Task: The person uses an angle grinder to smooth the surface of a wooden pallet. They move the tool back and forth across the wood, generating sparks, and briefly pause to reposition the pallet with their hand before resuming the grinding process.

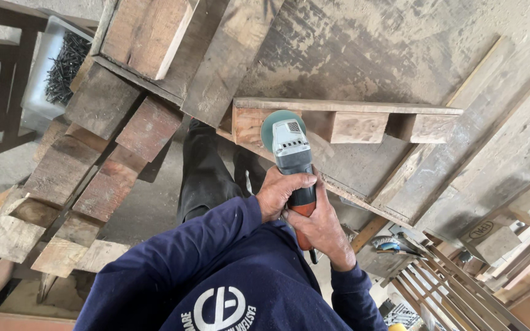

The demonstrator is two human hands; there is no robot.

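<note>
- I am gripping the angle grinder [291,160] with both hands: my left hand [281,191] is wrapping over the top of its body, fingers curled tight, and my right hand [321,228] is clenching the orange rear handle just behind it.
- The grinder's green disc [271,124] is sitting against the near end block of the wooden pallet piece [346,120], which is lying on the dusty board floor straight ahead of me.
- I am standing over the work, my dark trouser legs [207,170] just beside the block, so I am judging it wise to keep the disc angled away from them and my stance wide.
- To do this cleanly I am thinking light, even pressure is best, letting the disc ride flat on the block's face rather than digging its edge in.
- I am keeping both wrists firm, since a snag on rough grain or a hidden nail could kick the tool back.
- More pallets [96,156] are stacked to my left, and a tray of dark nails [62,64] is resting beyond them, well apart from the grinder.
- Loose slats [455,285] are lying near my right, so I am minding where I step.
</note>
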